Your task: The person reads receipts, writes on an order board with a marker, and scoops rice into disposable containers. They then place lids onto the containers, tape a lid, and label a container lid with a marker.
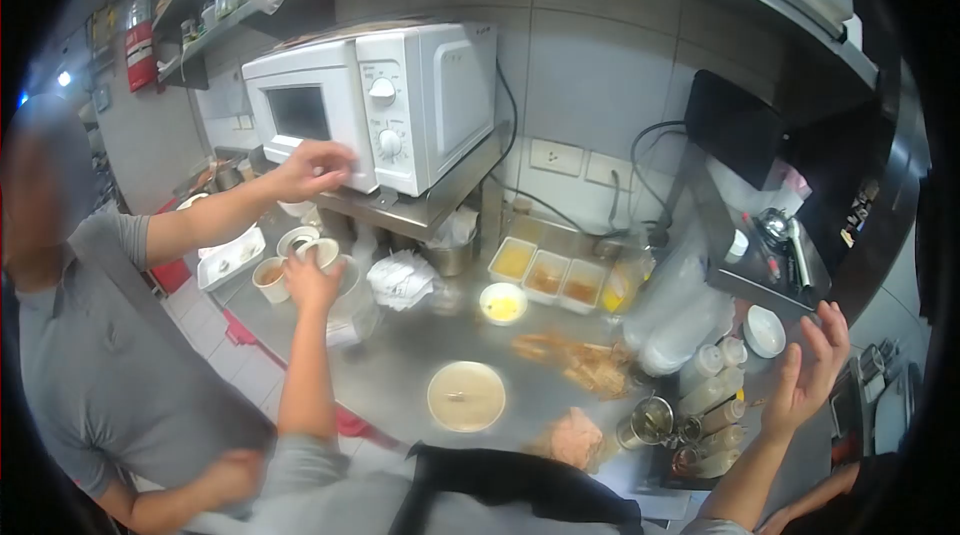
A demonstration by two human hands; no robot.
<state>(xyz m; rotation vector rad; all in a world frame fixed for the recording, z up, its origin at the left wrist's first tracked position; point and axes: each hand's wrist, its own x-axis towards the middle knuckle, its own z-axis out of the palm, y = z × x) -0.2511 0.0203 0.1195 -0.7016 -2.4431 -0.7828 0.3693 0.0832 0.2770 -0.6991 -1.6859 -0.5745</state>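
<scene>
My left hand (313, 282) is closed on the rim of a small white cup (322, 253) among other cups on the left side of the steel counter. Beside it stand a paper cup with orange-brown contents (270, 277) and a cup with something dark in it (298, 240). Over at the right, my right hand (812, 367) is raised with its fingers apart, holding nothing. It is nearest a white oval bowl (764, 331) and a group of squeeze bottles (716, 405).
At left a co-worker's hand (318, 167) reaches in front of a white microwave (375, 110). On the counter are a pale round dish (467, 396), a white bowl with yellow contents (502, 304), seasoning tubs (548, 275), brown crumbs (580, 363) and a metal pot (648, 423).
</scene>
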